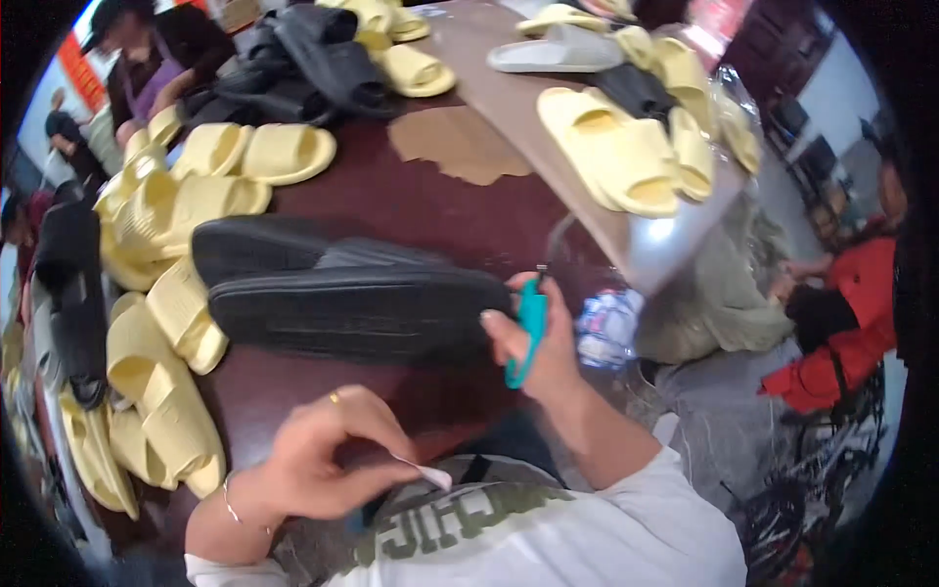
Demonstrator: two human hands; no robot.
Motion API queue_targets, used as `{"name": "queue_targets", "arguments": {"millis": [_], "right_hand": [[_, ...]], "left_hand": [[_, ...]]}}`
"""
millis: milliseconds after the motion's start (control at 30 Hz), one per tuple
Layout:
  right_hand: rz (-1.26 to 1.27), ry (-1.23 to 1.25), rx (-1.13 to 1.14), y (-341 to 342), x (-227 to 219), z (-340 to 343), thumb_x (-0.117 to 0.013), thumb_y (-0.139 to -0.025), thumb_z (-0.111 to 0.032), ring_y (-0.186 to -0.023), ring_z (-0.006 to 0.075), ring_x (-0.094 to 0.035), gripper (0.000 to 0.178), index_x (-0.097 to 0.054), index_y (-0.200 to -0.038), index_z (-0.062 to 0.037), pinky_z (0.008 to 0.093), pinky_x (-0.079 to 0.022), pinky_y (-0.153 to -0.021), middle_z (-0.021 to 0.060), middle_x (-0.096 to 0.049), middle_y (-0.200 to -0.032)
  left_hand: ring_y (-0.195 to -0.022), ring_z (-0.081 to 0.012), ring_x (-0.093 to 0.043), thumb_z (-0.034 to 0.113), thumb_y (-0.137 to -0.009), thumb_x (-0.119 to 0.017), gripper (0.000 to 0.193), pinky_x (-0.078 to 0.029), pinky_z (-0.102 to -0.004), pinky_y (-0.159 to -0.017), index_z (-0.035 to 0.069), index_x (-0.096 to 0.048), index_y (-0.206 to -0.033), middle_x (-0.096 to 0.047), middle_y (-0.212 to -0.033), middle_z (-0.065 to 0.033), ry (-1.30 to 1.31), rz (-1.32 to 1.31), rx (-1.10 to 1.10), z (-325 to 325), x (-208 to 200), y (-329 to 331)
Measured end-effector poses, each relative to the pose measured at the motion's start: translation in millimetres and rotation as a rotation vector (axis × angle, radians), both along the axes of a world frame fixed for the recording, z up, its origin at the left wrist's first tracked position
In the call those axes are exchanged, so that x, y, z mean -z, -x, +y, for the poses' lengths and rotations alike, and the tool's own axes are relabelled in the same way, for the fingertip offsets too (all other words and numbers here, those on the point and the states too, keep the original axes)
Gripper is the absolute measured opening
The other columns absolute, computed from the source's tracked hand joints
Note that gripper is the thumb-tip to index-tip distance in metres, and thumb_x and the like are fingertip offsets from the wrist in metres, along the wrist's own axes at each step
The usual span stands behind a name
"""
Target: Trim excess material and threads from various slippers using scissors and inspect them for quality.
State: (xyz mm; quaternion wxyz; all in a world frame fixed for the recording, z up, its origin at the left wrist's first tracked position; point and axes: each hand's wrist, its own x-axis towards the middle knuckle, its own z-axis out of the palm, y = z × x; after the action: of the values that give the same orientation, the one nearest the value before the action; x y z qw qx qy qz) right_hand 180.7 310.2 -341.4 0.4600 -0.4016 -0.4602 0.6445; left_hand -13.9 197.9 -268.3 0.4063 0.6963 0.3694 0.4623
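Across the near part of the dark red counter (421,210), head view: one pair of black slippers (362,308), laid lengthwise on edge, side by side, directly before the wearer, presumably so that both hands could reach.

Item: right hand (556,357), closed around a teal tool (529,335) with a dark tip pointing away; thumb and fingertips met the slippers' right end, perhaps to steady the pair without setting the tool down. Whether the grip on the slippers was firm could not be told.

Item: left hand (308,462), apart from the pair, thumb and finger pinched on a small white slip (436,476), a hold that suited so thin a piece.

Surroundings: yellow slippers (186,430) massed at left, likely to leave working room; a dark heap (333,68) beyond; a blue-and-white packet (608,330) just beside the right hand.
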Motion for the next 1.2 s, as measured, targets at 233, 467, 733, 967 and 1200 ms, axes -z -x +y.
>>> {"name": "queue_targets", "arguments": {"millis": [233,467,733,967,1200], "right_hand": [[0.022,-0.028,0.018,-6,7,-3,-0.071,-0.074,-0.007,-0.048,0.0087,-0.046,0.040,-0.044,-0.102,-0.0075,0.0229,-0.037,-0.041,0.0032,-0.050,-0.078],[0.048,-0.041,-0.017,1,6,1,-0.068,-0.075,-0.003,-0.045,0.0080,-0.045,0.038,-0.042,-0.103,-0.0065,0.0216,-0.035,-0.039,0.0014,-0.050,-0.070],[0.025,-0.053,-0.017,1,0,-4,-0.068,-0.074,-0.001,-0.046,0.0077,-0.044,0.040,-0.043,-0.104,-0.0078,0.0210,-0.036,-0.039,0.0013,-0.047,-0.069],[0.000,-0.094,-0.070,-9,8,-11,-0.066,-0.073,0.004,-0.050,0.0084,-0.046,0.044,-0.042,-0.107,-0.0090,0.0210,-0.039,-0.043,0.0043,-0.050,-0.078],[0.522,0.114,-0.188,-25,26,-1,-0.061,-0.079,-0.001,-0.073,0.0084,-0.053,0.035,-0.041,-0.106,-0.0110,0.0211,-0.043,-0.059,0.0110,-0.057,-0.097]], "left_hand": [[-0.071,-0.0240,-0.059,0.001,-0.069,-0.071,0.029,-0.046,-0.0332,-0.062,0.003,-0.057,-0.094,-0.060,-0.081,-0.0096,-0.256,0.072,-0.016,59,-19,-132],[-0.075,-0.0207,-0.056,0.017,-0.072,-0.053,0.025,-0.044,-0.0360,-0.063,0.006,-0.054,-0.094,-0.051,-0.074,-0.0036,-0.621,0.675,-0.205,106,23,-194],[-0.093,-0.0243,-0.056,0.021,-0.075,-0.050,0.037,-0.046,-0.0355,-0.077,0.004,-0.054,-0.108,-0.055,-0.107,-0.0130,-0.676,1.036,-0.433,107,37,-202],[-0.104,-0.0291,-0.053,0.022,-0.074,-0.049,0.038,-0.039,-0.0473,-0.090,0.004,-0.057,-0.106,-0.051,-0.119,-0.0144,-1.044,0.582,-0.023,77,16,-173],[-0.102,-0.0343,-0.051,0.021,-0.072,-0.066,0.027,-0.040,-0.0433,-0.087,0.008,-0.058,-0.095,-0.054,-0.111,-0.0120,-0.745,0.994,-0.906,66,-42,6]]}}
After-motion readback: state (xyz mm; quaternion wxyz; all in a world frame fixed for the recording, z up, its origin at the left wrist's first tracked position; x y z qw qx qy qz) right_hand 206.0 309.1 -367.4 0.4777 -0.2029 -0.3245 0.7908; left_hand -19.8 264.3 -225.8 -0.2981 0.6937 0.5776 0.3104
